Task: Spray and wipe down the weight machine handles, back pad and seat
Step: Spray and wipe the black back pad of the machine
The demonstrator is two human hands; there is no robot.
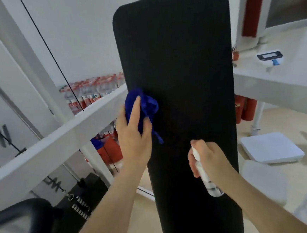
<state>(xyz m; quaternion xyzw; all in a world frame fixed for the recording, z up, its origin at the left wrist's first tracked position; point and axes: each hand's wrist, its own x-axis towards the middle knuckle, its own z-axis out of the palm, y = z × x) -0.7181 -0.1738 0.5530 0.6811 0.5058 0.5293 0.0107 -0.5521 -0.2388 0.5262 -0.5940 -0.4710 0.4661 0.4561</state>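
The tall black back pad (185, 62) of the weight machine fills the middle of the view. My left hand (132, 136) presses a crumpled blue cloth (148, 104) against the pad's left edge, about halfway up. My right hand (209, 159) grips a small clear spray bottle (207, 178) in front of the pad's lower right part, its white nozzle pointing up toward the pad. A black curved handle (22, 213) shows at the lower left. The seat is not in view.
White frame beams (55, 140) of the machine cross at the left, with a black cable (52, 58) running down. Packs of water bottles (92, 91) stand behind them. At the right are a white scale (271, 147) on the floor and a white pad (264, 181).
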